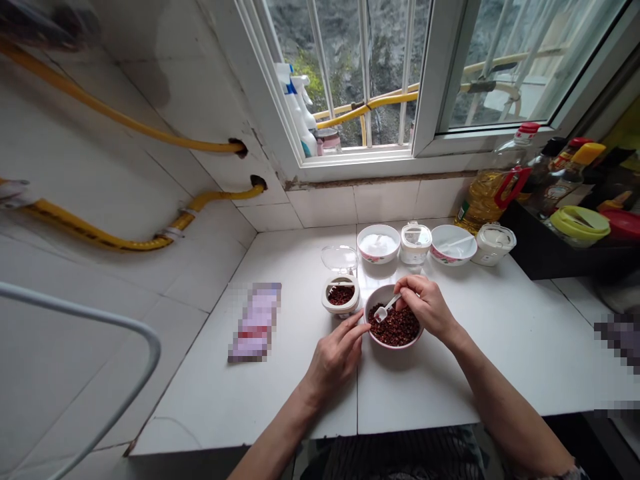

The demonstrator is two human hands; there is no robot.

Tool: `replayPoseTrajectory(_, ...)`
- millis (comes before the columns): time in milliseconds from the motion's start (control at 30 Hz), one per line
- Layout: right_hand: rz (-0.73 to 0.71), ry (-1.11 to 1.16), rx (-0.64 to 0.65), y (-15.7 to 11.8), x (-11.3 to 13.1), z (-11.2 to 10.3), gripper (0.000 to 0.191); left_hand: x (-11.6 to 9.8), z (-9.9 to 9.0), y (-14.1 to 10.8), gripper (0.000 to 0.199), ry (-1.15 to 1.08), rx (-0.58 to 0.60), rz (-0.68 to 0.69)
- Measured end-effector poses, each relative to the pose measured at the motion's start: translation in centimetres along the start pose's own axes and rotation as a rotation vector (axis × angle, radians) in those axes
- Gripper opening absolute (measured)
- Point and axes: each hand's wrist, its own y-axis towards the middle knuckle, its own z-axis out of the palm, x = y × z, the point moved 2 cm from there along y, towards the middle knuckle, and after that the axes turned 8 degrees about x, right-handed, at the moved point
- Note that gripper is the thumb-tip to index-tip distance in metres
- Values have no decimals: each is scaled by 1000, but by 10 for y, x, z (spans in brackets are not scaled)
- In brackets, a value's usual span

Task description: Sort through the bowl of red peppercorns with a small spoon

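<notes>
My right hand [425, 308] pinches the white spoon [388, 309], its scoop slanting toward my loosely open left hand [336, 355], which touches the spice bowl [393, 347] on the worktop [425, 393].

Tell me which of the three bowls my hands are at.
The nearest bowl, holding dark red bits under a white spoon. The back left bowl and back right bowl stand untouched.

White tiled desk [200, 400]; bowls [393, 340], lidded jars [415, 252], an open jar [341, 308], a pixelated packet [255, 323] and a black rack [525, 257] on it.
</notes>
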Motion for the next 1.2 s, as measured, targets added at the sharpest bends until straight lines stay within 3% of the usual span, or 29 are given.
replayPoseTrajectory(500,225,403,-43,3,-7,2,16,0,-1,1,37,-3,0,14)
replayPoseTrajectory(700,74,355,-143,9,10,12,18,-1,-1,2,37,2,-7,23)
replayPoseTrajectory(967,-512,-326,-66,7,30,38,25,0,0,0,36,20,-5,22)
replayPoseTrajectory(1067,-496,-308,-111,5,29,29,26,0,0,0,36,16,-1,15)
replayPoseTrajectory(1200,-283,-147,-229,1,17,5,17,-1,-1,2,37,-2,-2,28)
